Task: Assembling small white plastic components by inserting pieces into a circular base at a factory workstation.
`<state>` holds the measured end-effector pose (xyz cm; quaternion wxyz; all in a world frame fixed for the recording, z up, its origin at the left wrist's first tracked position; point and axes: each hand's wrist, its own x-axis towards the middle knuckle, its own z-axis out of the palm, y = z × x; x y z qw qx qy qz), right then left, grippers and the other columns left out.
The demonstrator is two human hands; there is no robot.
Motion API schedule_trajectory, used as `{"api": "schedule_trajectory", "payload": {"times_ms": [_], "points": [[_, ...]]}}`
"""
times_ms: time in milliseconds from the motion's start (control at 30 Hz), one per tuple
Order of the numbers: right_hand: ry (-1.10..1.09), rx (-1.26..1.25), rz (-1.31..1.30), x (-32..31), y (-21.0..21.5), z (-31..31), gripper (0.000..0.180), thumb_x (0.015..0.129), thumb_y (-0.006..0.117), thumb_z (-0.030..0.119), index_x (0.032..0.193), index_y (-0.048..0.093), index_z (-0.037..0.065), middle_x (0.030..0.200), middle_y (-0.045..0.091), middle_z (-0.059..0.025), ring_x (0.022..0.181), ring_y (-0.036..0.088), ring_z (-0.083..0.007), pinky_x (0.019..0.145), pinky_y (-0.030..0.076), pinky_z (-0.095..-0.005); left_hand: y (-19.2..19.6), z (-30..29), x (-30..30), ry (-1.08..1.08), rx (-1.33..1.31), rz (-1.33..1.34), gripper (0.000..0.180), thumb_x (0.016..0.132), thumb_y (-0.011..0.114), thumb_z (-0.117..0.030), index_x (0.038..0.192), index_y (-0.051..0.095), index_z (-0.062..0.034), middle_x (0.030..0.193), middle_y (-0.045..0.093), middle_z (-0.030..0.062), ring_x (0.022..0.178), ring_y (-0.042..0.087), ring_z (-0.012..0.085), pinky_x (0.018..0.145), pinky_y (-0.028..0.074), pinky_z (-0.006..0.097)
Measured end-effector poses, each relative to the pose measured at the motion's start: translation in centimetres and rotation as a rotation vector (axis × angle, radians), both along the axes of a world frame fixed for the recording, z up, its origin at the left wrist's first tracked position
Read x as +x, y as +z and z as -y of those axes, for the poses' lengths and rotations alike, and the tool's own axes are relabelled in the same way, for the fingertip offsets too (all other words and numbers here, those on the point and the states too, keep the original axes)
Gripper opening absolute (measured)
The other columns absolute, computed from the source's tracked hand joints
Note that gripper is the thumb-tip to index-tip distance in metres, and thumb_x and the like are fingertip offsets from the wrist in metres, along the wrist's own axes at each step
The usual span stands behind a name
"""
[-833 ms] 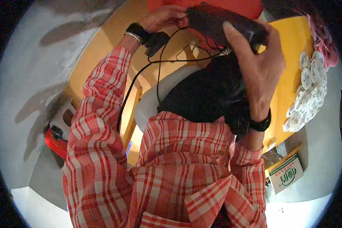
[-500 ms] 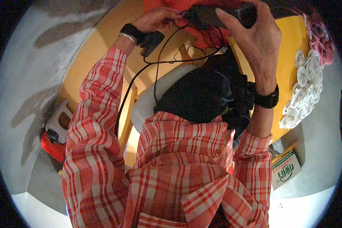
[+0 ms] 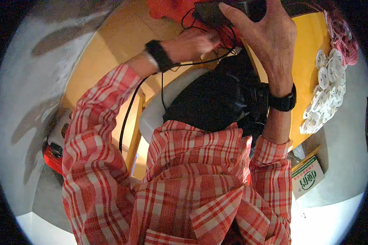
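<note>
The dark device (image 3: 216,12) sits under my right hand (image 3: 265,41), fingers curled over its edge and gripping it. My left hand (image 3: 192,43) pinches the black cable (image 3: 129,110) just below it; both forearms are raised.

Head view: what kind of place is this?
Probably a small craft or handwork spot, not a factory line: a yellow wooden table carrying a heap of white round pieces, pink-red knitted fabric at its edge, a carton on the grey concrete floor.
</note>
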<state>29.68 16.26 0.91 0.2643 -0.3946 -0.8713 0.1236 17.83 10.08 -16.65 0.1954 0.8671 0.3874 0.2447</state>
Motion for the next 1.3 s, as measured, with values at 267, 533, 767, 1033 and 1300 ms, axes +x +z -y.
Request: {"api": "schedule_trajectory", "payload": {"times_ms": [267,533,767,1033,1300], "points": [[-0.114,-0.075,0.019,0.2,0.3,0.4,0.046,0.067,0.075,0.021,0.099,0.051,-0.002,0.085,0.058,-0.0209,0.074,0.06,-0.0335,0.062,0.048,-0.0384,-0.8,-0.1,2.9,0.139,-0.274,-0.094,0.023,0.084,0.049,-0.015,0.102,0.061,-0.0082,0.084,0.064,0.0124,0.079,0.062,0.0287,0.07,0.049,0.038],[-0.122,-0.24,0.019,1.2,-0.2,0.5,0.047,0.067,0.074,0.022,0.099,0.05,-0.003,0.087,0.058,-0.0213,0.076,0.059,-0.0342,0.064,0.048,-0.0394,-1.5,1.1,3.2,0.062,0.14,-0.129,0.026,0.074,0.055,-0.014,0.095,0.058,-0.0005,0.09,0.057,0.0176,0.08,0.059,0.0297,0.066,0.05,0.036],[-0.066,-0.269,0.127,1.5,-0.8,0.7,0.056,0.068,0.074,0.023,0.109,0.047,-0.001,0.095,0.056,-0.0205,0.086,0.056,-0.035,0.07,0.047,-0.0412,0.8,3.5,1.3,0.041,-0.162,-0.289,0.031,0.075,0.055,-0.016,0.102,0.053,0.0005,0.095,0.056,0.0178,0.083,0.059,0.0311,0.071,0.05,0.039],[-0.038,0.035,0.134,0.5,-4.5,2.6,0.052,0.063,0.076,0.034,0.096,0.053,0.001,0.08,0.059,-0.0168,0.075,0.057,-0.0358,0.066,0.047,-0.0419,-0.5,3.7,0.9,0.002,0.103,-0.094,0.035,0.072,0.054,-0.014,0.107,0.054,-0.0083,0.091,0.054,0.0129,0.08,0.06,0.027,0.059,0.052,0.035],[-0.205,-0.031,0.3,-1.2,-6.5,5.1,0.047,0.067,0.073,0.034,0.085,0.047,-0.001,0.076,0.057,-0.0191,0.074,0.058,-0.0355,0.064,0.048,-0.0403,-1.4,4.2,0.6,0.094,-0.044,0.173,0.032,0.081,0.051,-0.016,0.113,0.053,-0.0086,0.109,0.054,0.0149,0.101,0.053,0.0293,0.088,0.044,0.038]]}}
